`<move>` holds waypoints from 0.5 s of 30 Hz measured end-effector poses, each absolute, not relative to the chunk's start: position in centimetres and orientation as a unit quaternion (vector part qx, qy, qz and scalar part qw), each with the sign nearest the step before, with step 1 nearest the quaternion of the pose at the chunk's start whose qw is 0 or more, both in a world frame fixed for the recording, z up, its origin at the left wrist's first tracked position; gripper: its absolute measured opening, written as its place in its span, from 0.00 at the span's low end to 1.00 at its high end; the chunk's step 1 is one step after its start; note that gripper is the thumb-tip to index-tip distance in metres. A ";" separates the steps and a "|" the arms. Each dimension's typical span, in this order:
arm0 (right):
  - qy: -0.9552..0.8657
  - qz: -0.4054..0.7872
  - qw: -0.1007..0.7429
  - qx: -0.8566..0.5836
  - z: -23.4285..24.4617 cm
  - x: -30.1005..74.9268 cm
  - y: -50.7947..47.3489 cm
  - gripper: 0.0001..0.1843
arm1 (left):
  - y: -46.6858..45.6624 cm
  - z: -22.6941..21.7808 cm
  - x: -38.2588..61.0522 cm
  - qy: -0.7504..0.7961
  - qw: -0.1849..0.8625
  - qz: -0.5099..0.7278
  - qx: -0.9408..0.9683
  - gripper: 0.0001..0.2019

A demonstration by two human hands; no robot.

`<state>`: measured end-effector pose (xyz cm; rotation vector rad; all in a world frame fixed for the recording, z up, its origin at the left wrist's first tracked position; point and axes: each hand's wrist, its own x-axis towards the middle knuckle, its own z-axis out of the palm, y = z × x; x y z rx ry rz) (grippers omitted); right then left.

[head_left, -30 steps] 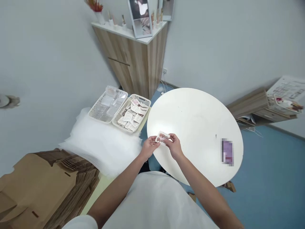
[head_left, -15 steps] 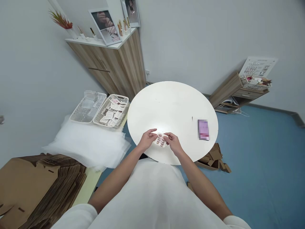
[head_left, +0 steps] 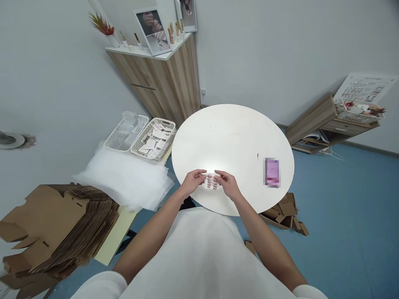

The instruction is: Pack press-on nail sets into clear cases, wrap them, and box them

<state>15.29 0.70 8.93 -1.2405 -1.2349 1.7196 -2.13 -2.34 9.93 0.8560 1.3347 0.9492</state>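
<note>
Both my hands hold one small clear tray of pinkish-red press-on nails (head_left: 212, 181) just above the near edge of the round white table (head_left: 232, 141). My left hand (head_left: 193, 181) pinches the tray's left end. My right hand (head_left: 227, 183) pinches its right end. Both sets of fingers are closed on it.
A blurred purple item (head_left: 272, 172) lies on the table's right side. Left of the table stand two white baskets, one with clear trays (head_left: 127, 131), one with packets (head_left: 155, 139), beside clear plastic sheets (head_left: 124, 178) and flat cardboard boxes (head_left: 52, 228). A wooden cabinet (head_left: 162, 79) stands behind.
The hands have carried the nail tray from the table's left edge to its near edge; my view swung right toward the table, then shifted slightly. Both hands keep their grip.
</note>
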 end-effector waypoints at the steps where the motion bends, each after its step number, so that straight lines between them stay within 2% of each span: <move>1: -0.481 0.668 0.329 -0.463 8.9 15.1 1.1 0.21 | -2.3 9.9 -2.3 0.579 0.603 0.408 0.367 0.19; 7: -0.446 0.684 0.336 -0.469 8.8 13.9 2.1 0.26 | -2.3 9.4 -3.3 0.588 0.609 0.439 0.301 0.17; 10: -0.430 0.689 0.330 -0.481 8.3 13.3 1.8 0.24 | -2.1 9.0 -4.0 0.583 0.623 0.446 0.270 0.17; 15: -0.403 0.666 0.373 -0.505 7.5 11.7 1.9 0.19 | -1.4 8.1 -5.2 0.593 0.602 0.436 0.310 0.19</move>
